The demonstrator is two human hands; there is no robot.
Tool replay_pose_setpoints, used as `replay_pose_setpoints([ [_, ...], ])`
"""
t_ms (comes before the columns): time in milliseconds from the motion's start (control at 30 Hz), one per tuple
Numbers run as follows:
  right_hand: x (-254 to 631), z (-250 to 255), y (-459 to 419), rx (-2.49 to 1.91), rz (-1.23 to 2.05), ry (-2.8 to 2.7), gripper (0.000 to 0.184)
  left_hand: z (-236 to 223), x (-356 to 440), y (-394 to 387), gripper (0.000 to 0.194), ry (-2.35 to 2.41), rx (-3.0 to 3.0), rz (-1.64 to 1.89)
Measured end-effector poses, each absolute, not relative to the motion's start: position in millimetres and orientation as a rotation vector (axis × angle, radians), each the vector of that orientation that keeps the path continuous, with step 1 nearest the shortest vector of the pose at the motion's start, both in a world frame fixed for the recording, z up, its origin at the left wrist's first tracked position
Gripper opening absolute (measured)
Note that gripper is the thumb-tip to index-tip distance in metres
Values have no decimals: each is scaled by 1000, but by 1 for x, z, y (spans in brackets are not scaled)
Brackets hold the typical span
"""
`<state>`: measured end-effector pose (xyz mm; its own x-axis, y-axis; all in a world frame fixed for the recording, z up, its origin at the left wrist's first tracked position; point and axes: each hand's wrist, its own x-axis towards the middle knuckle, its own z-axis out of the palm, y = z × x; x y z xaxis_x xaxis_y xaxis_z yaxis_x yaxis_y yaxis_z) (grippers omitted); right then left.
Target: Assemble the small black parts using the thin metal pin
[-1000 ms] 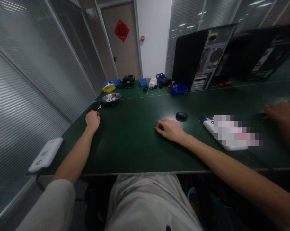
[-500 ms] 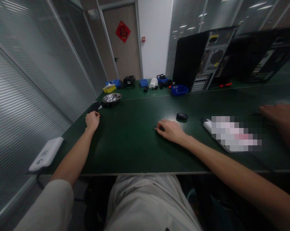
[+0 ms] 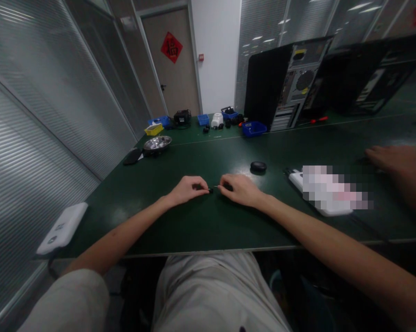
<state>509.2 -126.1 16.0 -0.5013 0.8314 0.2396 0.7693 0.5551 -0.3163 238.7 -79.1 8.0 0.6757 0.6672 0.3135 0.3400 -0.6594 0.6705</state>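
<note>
A small black part (image 3: pixel 211 190) sits just above or on the green counter (image 3: pixel 180 230), pinched at its left end between the thumb and fingertips of the left hand (image 3: pixel 190 189). Just beside it, the right hand (image 3: pixel 238 189) has thumb and fingers closed on a thin, pale pin-like piece (image 3: pixel 216 186) — its tip points toward the black part, and whether the two touch is too small to tell. Beyond the right hand lies a black oval object (image 3: pixel 258 167); to its right is a white device (image 3: pixel 323 198), partly pixelated, and farther right another person's hand (image 3: pixel 387 157) rests near the counter. A shiny metal bowl (image 3: pixel 157 144) stands to the far left, next to a flat black item (image 3: pixel 133 156). Behind them are a yellow tray (image 3: pixel 154 129), a dark blue tray (image 3: pixel 254 129) and a black computer case (image 3: pixel 272 85) — upright, rear side showing.
</note>
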Motion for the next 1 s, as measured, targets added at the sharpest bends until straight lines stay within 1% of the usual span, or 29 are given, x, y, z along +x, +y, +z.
replay_pose_setpoints([
  [200, 507, 16, -128, -1249, 252, -2495, 19, -4, 245, -86, 25, 806, 2331, 686],
  [367, 507, 16, -128, -1259, 226, -2494, 17, -2, 244, -86, 35, 821, 2311, 690],
  [733, 505, 10, -130, -1217, 182, -2515, 19, -4, 244, -84, 25, 735, 2290, 696],
  [1000, 504, 3, -131, -1200, 154, -2509, 20, -6, 243, -83, 23, 685, 2285, 725],
])
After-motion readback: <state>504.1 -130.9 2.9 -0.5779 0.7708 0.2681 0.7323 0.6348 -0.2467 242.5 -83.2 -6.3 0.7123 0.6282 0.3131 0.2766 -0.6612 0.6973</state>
